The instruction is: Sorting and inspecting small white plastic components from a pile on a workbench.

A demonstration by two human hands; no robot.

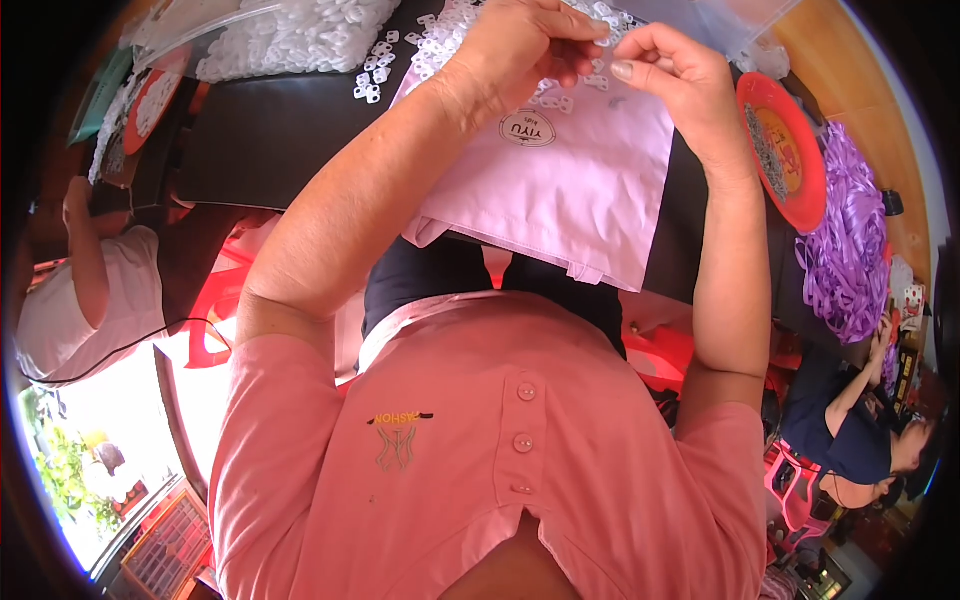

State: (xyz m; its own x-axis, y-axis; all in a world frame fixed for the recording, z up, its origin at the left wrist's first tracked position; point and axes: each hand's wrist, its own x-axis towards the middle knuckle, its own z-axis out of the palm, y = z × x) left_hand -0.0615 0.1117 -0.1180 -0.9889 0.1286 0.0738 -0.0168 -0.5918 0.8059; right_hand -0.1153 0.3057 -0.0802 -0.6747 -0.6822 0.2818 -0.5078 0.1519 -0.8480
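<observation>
My left hand (525, 45) is bunched over a spread of small white plastic pieces (440, 35) at the far edge of a pale pink cloth (590, 170), its fingers closed around something I cannot make out. My right hand (675, 75) hovers just to the right, thumb and forefinger pinched together on a tiny white piece. The two hands nearly touch above the cloth, which hangs over the near edge of the dark table (270, 130). A round printed label (528, 128) marks the cloth.
A large heap of white pieces (300, 35) lies at the far left. A red plate (785, 150) with small grey parts sits right, beside a pile of purple ribbon (850, 250). Another person in white (80, 290) sits left; one in dark blue (850, 420) is lower right.
</observation>
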